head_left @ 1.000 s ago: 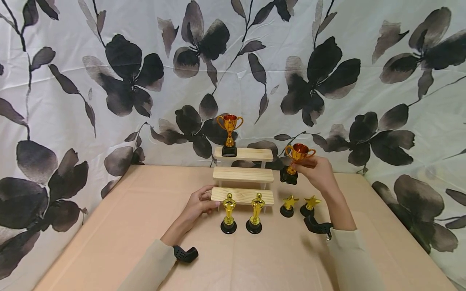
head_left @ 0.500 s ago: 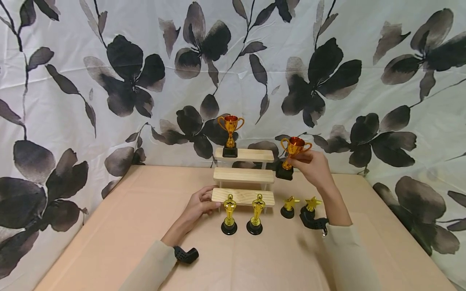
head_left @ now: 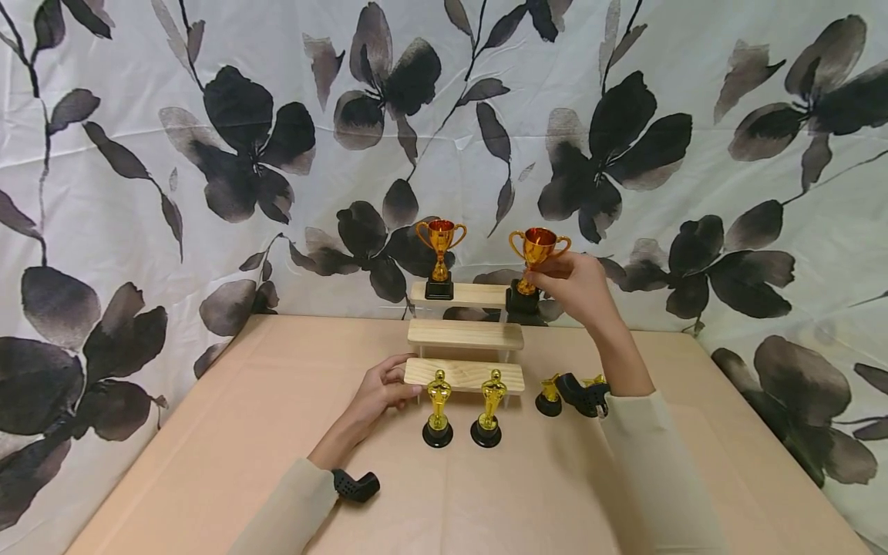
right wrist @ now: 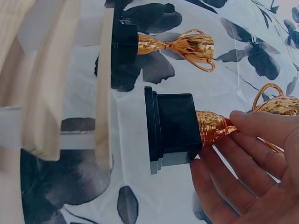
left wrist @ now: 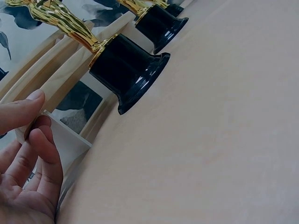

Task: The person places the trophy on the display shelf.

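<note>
My right hand (head_left: 579,285) pinches a gold trophy cup (head_left: 537,248) by its stem, thumb on one side and fingers on the other. The cup's black base (right wrist: 175,126) is apart from the top board in the right wrist view, at the board's right end. A matching trophy cup (head_left: 440,240) stands upright on the left of that top shelf (head_left: 479,294). My left hand (head_left: 380,389) grips the left end of the bottom shelf (head_left: 461,375) of the three-step wooden stand, thumb above and fingers curled below (left wrist: 42,140).
Two gold figure statuettes (head_left: 438,408) (head_left: 489,408) stand before the stand. Two star trophies (head_left: 549,397) are to its right, one mostly behind the right wrist camera (head_left: 583,395). The middle shelf (head_left: 465,334) spans between the others. A floral cloth (head_left: 277,154) hangs behind the table (head_left: 277,370).
My right hand has moved up and left with the trophy cup, from beside the stand to the top shelf's right end. My left hand stays on the bottom shelf.
</note>
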